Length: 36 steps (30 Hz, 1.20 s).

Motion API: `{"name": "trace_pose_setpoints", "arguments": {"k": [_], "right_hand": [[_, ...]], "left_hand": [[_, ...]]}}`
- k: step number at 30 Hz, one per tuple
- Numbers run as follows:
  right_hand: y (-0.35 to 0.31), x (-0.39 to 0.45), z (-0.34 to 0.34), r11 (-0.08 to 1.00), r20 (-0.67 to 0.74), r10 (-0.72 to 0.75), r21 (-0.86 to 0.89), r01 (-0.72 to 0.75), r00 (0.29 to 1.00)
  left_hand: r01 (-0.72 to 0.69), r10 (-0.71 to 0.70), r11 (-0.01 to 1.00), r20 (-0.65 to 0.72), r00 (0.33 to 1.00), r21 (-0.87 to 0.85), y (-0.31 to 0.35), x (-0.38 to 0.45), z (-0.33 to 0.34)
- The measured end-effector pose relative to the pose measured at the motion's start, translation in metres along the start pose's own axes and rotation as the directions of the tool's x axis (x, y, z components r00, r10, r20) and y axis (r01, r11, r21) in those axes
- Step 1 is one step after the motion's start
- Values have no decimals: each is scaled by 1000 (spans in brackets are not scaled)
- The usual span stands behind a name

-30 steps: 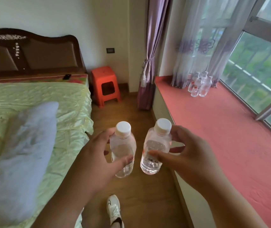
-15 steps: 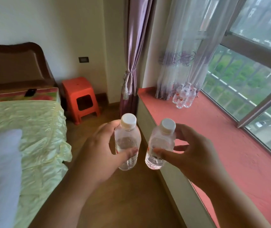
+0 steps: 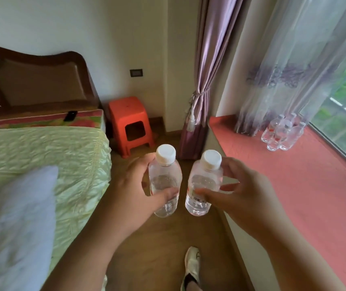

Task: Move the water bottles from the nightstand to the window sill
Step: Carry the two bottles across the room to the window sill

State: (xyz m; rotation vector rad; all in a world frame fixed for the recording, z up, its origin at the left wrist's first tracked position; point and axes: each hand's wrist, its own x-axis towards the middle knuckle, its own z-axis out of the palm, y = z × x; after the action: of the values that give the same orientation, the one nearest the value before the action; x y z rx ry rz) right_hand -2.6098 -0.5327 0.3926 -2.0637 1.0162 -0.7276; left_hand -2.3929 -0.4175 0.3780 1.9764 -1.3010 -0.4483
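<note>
Carrying: the person is holding two small water bottles upright over the wooden floor, just short of the window sill [image 3: 294, 185], so both can go across in one trip.
Left hand [image 3: 134, 194]: its thumb and fingers are wrapping round the body of the left bottle [image 3: 164, 181], clamped on it below the white cap.
Right hand [image 3: 245, 198]: its thumb and fingers are pinching the right bottle [image 3: 203, 183] at mid-body, keeping it level beside the other.
Bottles relative to the sill: both are hanging near its front edge, not yet above it.
Cluster on the sill [image 3: 281, 133]: several bottles are standing together at its far end by the sheer curtain [image 3: 289, 70], probably marking where these two belong.
Next move, as a judgement: both hands need to be reaching rightward and forward toward that cluster.
</note>
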Motion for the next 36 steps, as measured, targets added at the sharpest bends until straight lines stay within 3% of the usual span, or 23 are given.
{"name": "trace_pose_setpoints", "arguments": {"k": [12,21,29,36], "right_hand": [[21,201,9,986,156,-164,64,156,974],[45,292,21,990,151,-136,52,130,979],[70,368,12,999,-76,41,-22,-43,996],[100,385,-12,964,-377,254,26,-264,891]], "left_hand": [[80,-72,996,-195,978,34,-6,131,-8],[85,-79,996,-135,988,41,-27,231,5],[-99,96,995,76,992,29,-36,385,15],[-336,332,941,303,894,-41,-11,496,55]]}}
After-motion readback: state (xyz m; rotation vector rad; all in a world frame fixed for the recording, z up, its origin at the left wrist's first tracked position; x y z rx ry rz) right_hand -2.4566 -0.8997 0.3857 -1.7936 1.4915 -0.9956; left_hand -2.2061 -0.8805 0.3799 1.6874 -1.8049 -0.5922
